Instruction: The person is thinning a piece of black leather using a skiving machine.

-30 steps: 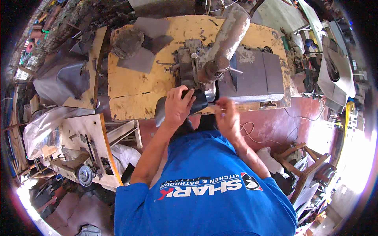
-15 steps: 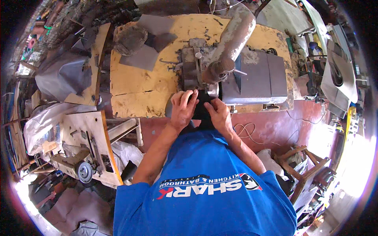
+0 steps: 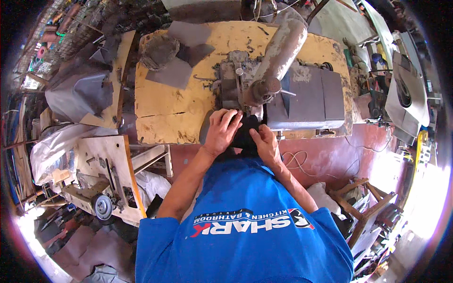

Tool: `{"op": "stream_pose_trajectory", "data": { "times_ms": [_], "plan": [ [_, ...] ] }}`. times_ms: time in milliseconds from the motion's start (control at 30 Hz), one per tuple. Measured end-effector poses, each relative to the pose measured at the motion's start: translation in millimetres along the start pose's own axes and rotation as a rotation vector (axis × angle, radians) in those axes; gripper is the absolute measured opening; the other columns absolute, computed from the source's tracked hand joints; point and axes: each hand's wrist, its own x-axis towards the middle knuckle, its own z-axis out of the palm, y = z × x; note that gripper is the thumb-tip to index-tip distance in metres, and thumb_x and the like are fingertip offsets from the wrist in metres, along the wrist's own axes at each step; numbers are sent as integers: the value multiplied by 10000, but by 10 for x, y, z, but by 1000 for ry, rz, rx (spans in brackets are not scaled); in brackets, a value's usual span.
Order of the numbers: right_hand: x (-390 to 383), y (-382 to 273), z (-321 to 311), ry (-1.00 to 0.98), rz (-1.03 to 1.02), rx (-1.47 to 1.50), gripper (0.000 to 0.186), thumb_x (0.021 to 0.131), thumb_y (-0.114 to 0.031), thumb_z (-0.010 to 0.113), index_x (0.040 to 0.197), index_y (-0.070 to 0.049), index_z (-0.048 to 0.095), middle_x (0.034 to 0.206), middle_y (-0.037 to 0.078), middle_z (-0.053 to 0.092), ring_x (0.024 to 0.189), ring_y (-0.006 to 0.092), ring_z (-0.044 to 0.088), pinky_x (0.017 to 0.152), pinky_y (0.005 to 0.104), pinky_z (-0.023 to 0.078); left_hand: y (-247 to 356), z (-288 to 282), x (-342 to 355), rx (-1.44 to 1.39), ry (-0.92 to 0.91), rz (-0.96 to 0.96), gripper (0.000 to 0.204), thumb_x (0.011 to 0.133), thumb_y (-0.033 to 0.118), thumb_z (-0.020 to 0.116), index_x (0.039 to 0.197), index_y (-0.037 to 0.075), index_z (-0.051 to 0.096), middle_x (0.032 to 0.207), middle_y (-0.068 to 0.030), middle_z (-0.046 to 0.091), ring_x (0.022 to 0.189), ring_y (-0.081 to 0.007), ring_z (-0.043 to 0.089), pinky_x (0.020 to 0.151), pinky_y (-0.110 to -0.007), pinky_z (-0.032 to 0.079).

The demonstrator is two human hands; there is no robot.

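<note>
A piece of black material [image 3: 245, 134] lies between my hands at the front of an old grey machine [image 3: 231, 89]. My left hand [image 3: 222, 130] has its fingers bent over the left edge of the material, close to the machine's front. On the other side, my right hand [image 3: 265, 143] pinches the right edge between thumb and bent fingers. The material's far end goes in under the machine's head and is hidden there. A thick worn pipe [image 3: 282, 49] runs up and away from the machine.
The machine stands on a yellow wooden tabletop [image 3: 165, 115]. Dark flat sheets [image 3: 172, 73] and a round dark lump [image 3: 159, 51] lie at its far left. A wooden stand with a grey pulley [image 3: 103, 207] is at lower left. A cable [image 3: 297, 162] lies on the red floor.
The right hand has shifted slightly nearer to me, and more of the black material shows between the hands. The left hand stays by the machine's front. The view has tilted slightly.
</note>
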Motion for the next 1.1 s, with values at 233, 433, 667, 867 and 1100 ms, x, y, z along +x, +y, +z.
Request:
{"op": "stream_pose_trajectory", "data": {
  "times_ms": [233, 433, 667, 867, 1100],
  "plan": [
    [59, -63, 9, 11, 3, -16, 294, 945, -284, 629, 926, 7, 588, 755, 171, 631, 706, 224, 604, 635, 387, 467, -7, -17, 19, -2, -13, 23, 435, 817, 132, 728, 1242, 92, 645, 1220, -62, 540, 1096, -284, 513, 940, -424, 402],
    [43, 118, -306, 51, 40, 105, 179, 969, -178, 616, 986, 0, 631, 817, 3, 652, 772, 50, 562, 676, 225, 469, -32, 35, 14, 17, 25, 50, 468, 800, 143, 738, 1252, 85, 629, 1206, -47, 536, 1059, -259, 532, 913, -417, 413],
    [18, 199, -835, 111, 27, 331, 206, 950, -178, 635, 856, 0, 587, 744, -22, 570, 709, 58, 468, 615, 250, 409, -24, 75, -14, 8, 35, 33, 490, 759, 82, 762, 1237, 102, 656, 1235, -51, 537, 1094, -282, 505, 926, -409, 406],
    [-163, 47, -1267, 240, -11, 258, 161, 961, -158, 622, 977, -1, 650, 819, 6, 635, 767, 59, 528, 689, 230, 444, -2, 52, 2, 81, 53, 58, 479, 788, 180, 747, 1243, 88, 627, 1221, -41, 525, 1112, -257, 505, 919, -421, 413],
    [-882, -810, -1656, 383, -126, -539, 116, 953, -115, 597, 914, -11, 633, 732, 128, 647, 646, 135, 596, 573, 350, 499, 360, -154, -130, -259, 158, -80, 608, 886, 90, 639, 1435, -1, 394, 1237, -195, 526, 1118, -310, 527, 966, -452, 399]
  ]
}}
